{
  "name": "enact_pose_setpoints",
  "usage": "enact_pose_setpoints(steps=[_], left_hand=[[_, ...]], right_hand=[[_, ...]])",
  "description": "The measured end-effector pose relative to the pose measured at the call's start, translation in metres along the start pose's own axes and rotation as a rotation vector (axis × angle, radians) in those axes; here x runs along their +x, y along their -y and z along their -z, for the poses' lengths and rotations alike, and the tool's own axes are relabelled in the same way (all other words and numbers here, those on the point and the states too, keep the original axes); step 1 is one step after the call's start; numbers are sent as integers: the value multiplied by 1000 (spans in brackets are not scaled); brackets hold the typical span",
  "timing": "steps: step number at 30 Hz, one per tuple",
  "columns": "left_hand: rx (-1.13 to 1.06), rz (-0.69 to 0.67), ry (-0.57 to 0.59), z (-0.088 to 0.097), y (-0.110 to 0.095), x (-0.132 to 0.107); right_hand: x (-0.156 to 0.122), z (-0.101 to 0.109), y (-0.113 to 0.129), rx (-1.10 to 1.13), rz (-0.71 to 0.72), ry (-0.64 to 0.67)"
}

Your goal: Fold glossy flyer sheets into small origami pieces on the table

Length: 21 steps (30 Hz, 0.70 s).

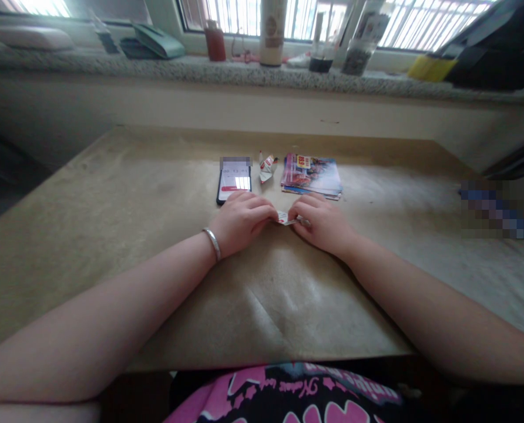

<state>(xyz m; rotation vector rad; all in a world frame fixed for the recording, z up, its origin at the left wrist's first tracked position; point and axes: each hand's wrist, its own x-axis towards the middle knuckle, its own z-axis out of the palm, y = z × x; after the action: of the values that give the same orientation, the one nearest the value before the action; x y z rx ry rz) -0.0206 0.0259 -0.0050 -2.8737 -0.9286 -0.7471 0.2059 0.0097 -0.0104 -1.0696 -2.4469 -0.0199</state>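
Paper (283, 218), a small whitish piece with a touch of red print, lies between my two hands, low over the tabletop (134, 235). My left hand (248, 217) grips its left end, palm down, fingers curled with the thumb tucked beneath. My right hand (321, 222) pinches the other end, its index finger bent and its thumb underneath. The two hands nearly meet, and only a little of the piece shows in the gap; how it is creased under my fingers I cannot tell. A silvery bracelet (212, 242) circles my left wrist.

Just beyond my left hand is a phone (234, 182), its screen lit and a red bar near the bottom; I cannot tell whether my knuckles touch it or only overlap it in view. Straight ahead of the gap between my hands sits a folded paper shape (268, 167), pale with red tips, pointed and standing up a little. Beyond my right hand, near it, lies a stack of colourful printed sheets (312, 173), edges slightly uneven. Well past both hands, a speckled windowsill (227, 69) carries a red jar (215, 41) and a tall pale container (272, 32).
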Motion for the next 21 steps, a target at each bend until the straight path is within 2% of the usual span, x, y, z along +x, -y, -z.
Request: enact_pose_setpoints(steps=[6, 13, 17, 21], left_hand=[[29, -77, 124, -2, 1, 1], [109, -85, 113, -5, 1, -2], [67, -34, 119, -7, 3, -4], [2, -47, 102, -10, 4, -3]], right_hand=[[0, 1, -4, 7, 41, 95], [-1, 4, -5, 135, 67, 157], [-1, 0, -4, 163, 37, 118], [0, -7, -5, 186, -56, 24]])
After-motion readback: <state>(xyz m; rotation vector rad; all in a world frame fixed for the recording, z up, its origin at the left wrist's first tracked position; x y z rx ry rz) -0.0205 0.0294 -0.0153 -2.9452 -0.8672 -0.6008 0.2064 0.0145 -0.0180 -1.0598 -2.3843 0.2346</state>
